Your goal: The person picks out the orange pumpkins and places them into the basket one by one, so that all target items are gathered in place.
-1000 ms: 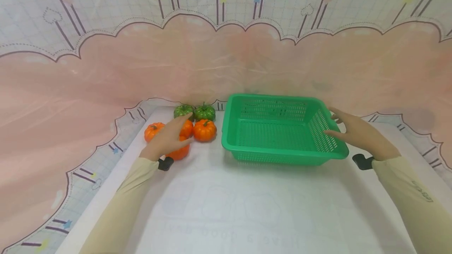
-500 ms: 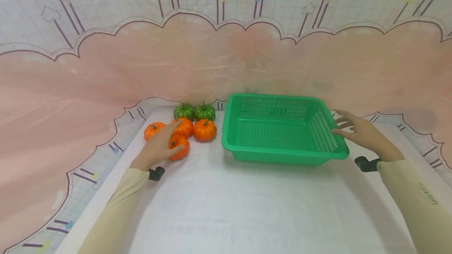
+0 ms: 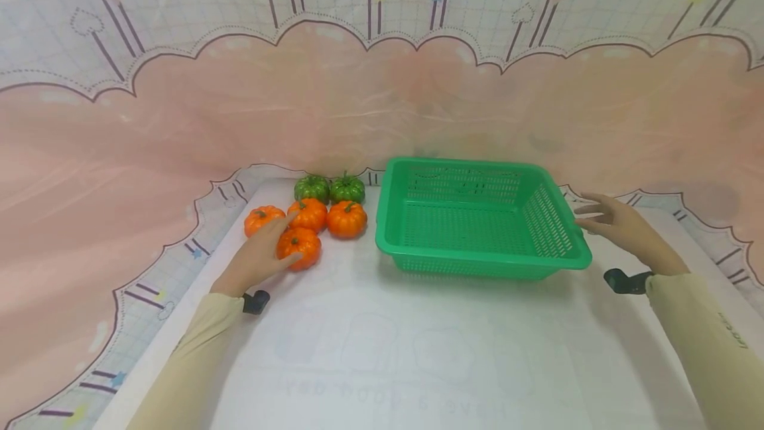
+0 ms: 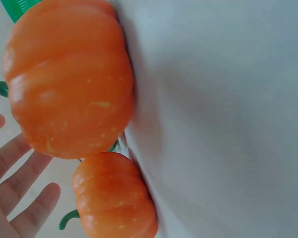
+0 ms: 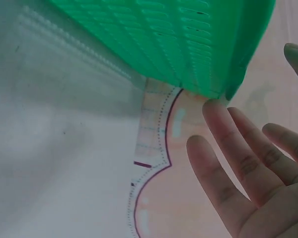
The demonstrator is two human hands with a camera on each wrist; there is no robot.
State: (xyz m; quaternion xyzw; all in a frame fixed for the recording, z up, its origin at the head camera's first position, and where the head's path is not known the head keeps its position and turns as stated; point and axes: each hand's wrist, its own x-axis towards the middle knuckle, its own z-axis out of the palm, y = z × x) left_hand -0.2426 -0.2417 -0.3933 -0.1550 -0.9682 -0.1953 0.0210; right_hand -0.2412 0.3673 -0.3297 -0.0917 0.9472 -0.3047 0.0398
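One near pumpkin, left of the basket. Left hand: shifted near and left, beside that pumpkin; fingers extended, grasping nothing. Right hand: drawn right, beside the basket; fingers released. Apparent meaning: pumpkin approached, not yet taken. Pumpkin: stem up, no clear long axis; basket: long axis left to right.

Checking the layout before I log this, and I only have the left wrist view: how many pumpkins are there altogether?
Observer: Six show in the head view: four orange pumpkins and two green ones.
Operator: Top left of my view, what's that?
Observer: A green basket, standing to the right of the pumpkins.
Operator: Right hand?
Observer: By the basket's right end, fingers extended, not gripping it.
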